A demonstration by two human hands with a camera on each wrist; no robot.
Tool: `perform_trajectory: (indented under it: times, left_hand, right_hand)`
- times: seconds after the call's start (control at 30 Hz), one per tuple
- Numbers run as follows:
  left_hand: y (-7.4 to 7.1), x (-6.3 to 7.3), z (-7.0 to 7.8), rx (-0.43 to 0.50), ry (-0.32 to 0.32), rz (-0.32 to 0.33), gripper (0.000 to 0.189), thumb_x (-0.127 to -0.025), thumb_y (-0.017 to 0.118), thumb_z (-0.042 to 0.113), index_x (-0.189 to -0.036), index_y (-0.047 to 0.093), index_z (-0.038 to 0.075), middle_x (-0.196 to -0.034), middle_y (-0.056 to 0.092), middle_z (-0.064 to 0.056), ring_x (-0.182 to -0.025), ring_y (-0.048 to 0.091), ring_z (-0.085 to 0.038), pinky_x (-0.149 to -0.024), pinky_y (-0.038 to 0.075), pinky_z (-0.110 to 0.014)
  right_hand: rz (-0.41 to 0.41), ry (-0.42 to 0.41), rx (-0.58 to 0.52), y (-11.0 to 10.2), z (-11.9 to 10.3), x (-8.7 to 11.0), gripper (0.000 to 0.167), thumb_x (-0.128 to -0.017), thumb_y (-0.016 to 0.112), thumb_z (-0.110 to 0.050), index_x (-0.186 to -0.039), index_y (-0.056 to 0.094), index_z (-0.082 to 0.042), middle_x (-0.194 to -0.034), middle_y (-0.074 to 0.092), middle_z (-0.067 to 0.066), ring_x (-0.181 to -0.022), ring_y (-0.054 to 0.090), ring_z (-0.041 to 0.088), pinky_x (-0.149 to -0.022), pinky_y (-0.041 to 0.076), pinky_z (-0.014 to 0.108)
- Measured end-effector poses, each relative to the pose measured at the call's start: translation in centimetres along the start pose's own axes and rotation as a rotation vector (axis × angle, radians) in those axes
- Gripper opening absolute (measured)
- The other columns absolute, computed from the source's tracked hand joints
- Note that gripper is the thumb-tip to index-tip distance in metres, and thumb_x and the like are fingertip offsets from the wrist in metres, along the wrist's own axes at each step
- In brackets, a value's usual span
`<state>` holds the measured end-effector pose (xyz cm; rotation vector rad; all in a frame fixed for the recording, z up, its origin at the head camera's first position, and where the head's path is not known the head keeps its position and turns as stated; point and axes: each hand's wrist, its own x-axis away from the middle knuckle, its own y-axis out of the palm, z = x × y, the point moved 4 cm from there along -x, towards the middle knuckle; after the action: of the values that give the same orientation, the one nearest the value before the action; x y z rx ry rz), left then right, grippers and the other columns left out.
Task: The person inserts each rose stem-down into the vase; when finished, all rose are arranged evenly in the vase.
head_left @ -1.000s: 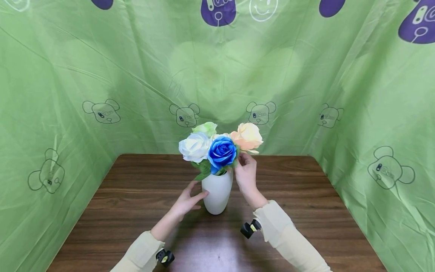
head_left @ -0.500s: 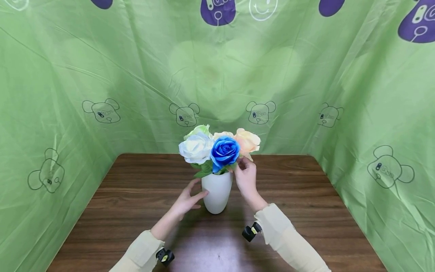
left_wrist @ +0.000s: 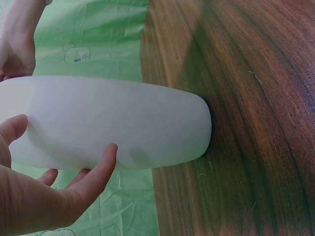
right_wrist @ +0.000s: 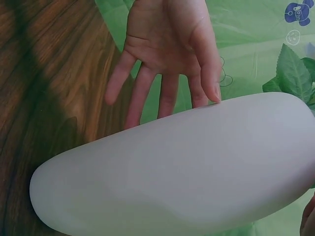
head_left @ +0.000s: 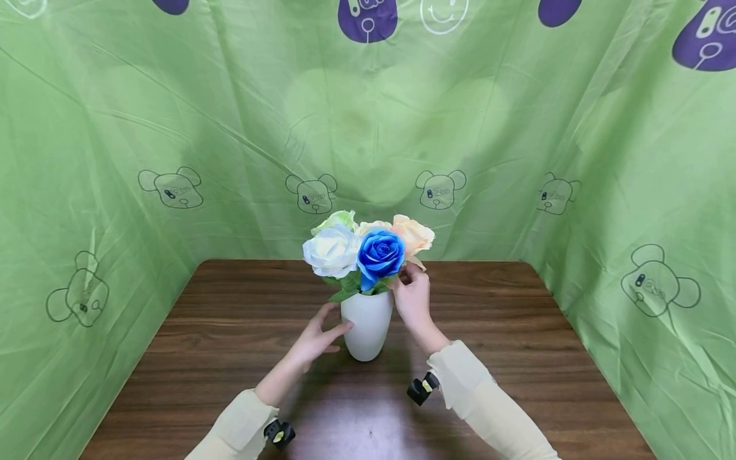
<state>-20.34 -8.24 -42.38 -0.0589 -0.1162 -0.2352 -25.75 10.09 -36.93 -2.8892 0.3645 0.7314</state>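
A white vase (head_left: 367, 329) stands upright on the wooden table, filled with artificial roses. A blue rose (head_left: 381, 255) faces front, a pale blue rose (head_left: 330, 251) is to its left, and a peach rose (head_left: 415, 235) leans right. My left hand (head_left: 310, 340) has its fingers spread at the vase's left side; the right wrist view shows those fingers long and straight by the white wall. Just right of the vase mouth, my right hand (head_left: 414, 300) pinches the peach rose below its bloom. The stem between the fingertips is mostly hidden.
A light green flower (head_left: 340, 220) and a cream one show behind the front blooms, with green leaves (right_wrist: 293, 73) over the vase's rim. Green printed cloth (head_left: 368, 128) surrounds the brown wooden table (head_left: 489, 306) at the back and both sides.
The peach rose has come down and left toward the bunch, with my right hand following slightly. The blue rose has shifted a little right. My left hand and the vase stay put.
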Motion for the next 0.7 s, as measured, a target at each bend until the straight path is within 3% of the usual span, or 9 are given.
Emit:
perform_trajectory:
  times: [0.17, 0.4, 0.7]
  left_hand:
    - [-0.1, -0.1, -0.1, -0.001, 0.000, -0.001, 0.056, -0.087, 0.058, 0.014, -0.132, 0.028, 0.001, -0.128, 0.033, -0.026, -0.105, 0.044, -0.041, -0.071, 0.047, -0.046]
    - [-0.2, -0.1, -0.3, -0.010, -0.001, 0.001, 0.057, -0.087, 0.058, 0.015, -0.133, 0.027, 0.000, -0.128, 0.033, -0.027, -0.105, 0.044, -0.041, -0.072, 0.047, -0.046]
    - [-0.1, 0.0, -0.2, -0.007, -0.013, 0.003, 0.056, -0.087, 0.057, 0.014, -0.133, 0.028, 0.001, -0.128, 0.033, -0.027, -0.106, 0.044, -0.040, -0.072, 0.047, -0.046]
  right_hand:
    - [0.000, 0.015, -0.008, 0.0, -0.3, -0.1, 0.011, -0.067, 0.056, 0.011, -0.073, 0.062, 0.003, -0.058, 0.053, 0.004, -0.051, 0.045, 0.013, -0.046, 0.037, 0.021]
    - [0.005, 0.020, -0.019, 0.3, -3.3, 0.6, 0.012, -0.068, 0.056, 0.009, -0.080, 0.061, 0.009, -0.058, 0.051, 0.004, -0.052, 0.044, 0.013, -0.047, 0.036, 0.020]
    - [-0.009, 0.052, -0.147, -0.3, -2.2, 0.8, 0.011, -0.072, 0.051, 0.014, -0.078, 0.060, 0.012, -0.060, 0.052, -0.002, -0.054, 0.046, 0.006, -0.050, 0.041, 0.018]
